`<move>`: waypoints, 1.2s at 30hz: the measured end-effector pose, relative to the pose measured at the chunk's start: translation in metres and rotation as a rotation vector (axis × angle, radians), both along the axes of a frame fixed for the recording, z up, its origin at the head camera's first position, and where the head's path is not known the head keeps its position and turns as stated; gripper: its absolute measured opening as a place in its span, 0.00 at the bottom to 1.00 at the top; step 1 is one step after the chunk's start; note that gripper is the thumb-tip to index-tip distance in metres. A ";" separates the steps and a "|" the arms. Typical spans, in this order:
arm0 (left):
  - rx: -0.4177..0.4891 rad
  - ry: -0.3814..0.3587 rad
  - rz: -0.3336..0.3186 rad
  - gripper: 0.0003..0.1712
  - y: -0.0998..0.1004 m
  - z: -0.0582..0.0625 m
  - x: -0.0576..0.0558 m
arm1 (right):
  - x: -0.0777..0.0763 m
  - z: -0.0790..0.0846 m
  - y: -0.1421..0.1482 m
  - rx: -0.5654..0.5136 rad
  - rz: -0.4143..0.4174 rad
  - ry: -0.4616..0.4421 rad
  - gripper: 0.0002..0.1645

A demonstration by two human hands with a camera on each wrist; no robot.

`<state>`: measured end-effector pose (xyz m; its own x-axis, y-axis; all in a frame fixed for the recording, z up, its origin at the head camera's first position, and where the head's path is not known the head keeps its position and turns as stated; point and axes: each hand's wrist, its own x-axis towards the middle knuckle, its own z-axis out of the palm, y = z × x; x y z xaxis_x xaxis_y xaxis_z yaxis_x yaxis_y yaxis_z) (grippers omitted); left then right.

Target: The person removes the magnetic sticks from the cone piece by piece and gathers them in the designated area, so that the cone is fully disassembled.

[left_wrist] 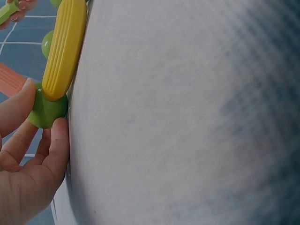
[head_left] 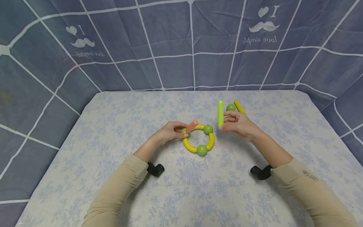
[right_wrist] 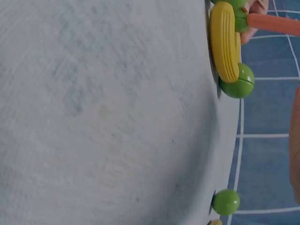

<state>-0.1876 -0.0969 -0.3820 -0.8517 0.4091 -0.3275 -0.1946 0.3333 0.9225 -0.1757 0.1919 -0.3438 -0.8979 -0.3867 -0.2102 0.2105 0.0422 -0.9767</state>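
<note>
A ring of curved yellow pieces (head_left: 211, 141) joined by green balls (head_left: 202, 150) lies flat on the table. At its left side my left hand (head_left: 171, 132) pinches one green ball (left_wrist: 47, 111) between thumb and fingers. An orange rod (head_left: 192, 126) rises at a slant from that ball. To the right of the ring and apart from it, my right hand (head_left: 240, 126) holds a light green rod (head_left: 220, 113) upright by its lower part. Only an edge of the right hand (right_wrist: 295, 150) shows in the right wrist view, and its rod is out of sight there.
Behind the right hand lie a loose green ball (head_left: 231, 107) and a yellow piece (head_left: 239, 106), partly hidden by that hand. A pale floral cloth covers the table (head_left: 181, 195). A blue-grey checked curtain (head_left: 175, 72) hangs along the far edge.
</note>
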 end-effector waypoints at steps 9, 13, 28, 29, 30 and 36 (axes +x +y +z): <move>-0.012 -0.002 0.006 0.25 0.000 0.000 0.000 | -0.005 0.009 0.017 -0.075 -0.093 -0.021 0.25; -0.012 -0.005 0.007 0.25 0.000 0.000 -0.001 | -0.009 0.010 0.026 -0.088 -0.138 -0.029 0.24; 0.000 -0.003 0.000 0.25 0.001 0.001 -0.002 | -0.026 0.007 0.069 -0.268 -0.336 -0.134 0.17; -0.001 -0.003 0.001 0.25 0.001 0.001 -0.002 | -0.027 0.006 0.072 -0.273 -0.356 -0.147 0.17; -0.001 -0.004 0.002 0.25 0.001 0.001 -0.002 | -0.028 0.006 0.074 -0.276 -0.371 -0.155 0.17; 0.000 -0.006 0.004 0.25 0.001 0.001 -0.002 | -0.035 0.000 0.087 -0.199 -0.453 -0.188 0.18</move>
<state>-0.1891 -0.0959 -0.3806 -0.8514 0.4056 -0.3324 -0.2016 0.3321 0.9215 -0.2112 0.2786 -0.3440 -0.9380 -0.0179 -0.3461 0.3374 -0.2762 -0.9000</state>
